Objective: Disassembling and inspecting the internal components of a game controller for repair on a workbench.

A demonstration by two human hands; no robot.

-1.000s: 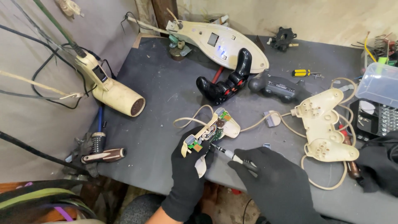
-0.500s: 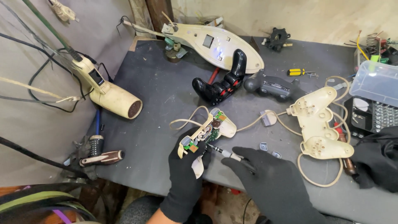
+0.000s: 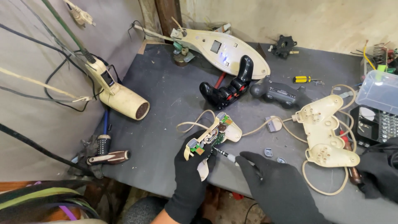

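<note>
Left hand (image 3: 191,172) clasped around opened cream controller (image 3: 211,135); right hand (image 3: 275,186) gripping screwdriver (image 3: 226,155) — tip against the board

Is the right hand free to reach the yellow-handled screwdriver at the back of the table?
Probably not right away: the right hand holds a small screwdriver at the opened controller. The yellow-handled screwdriver lies far beyond the black controller.

1. Left hand (image 3: 190,172): covered in a snug black knit glove, cuff ending at the wrist.
2. Right hand (image 3: 277,187): same black glove, matte fabric, faint creases over the knuckles.
3. No sleeve showing past the left cuff.
</note>
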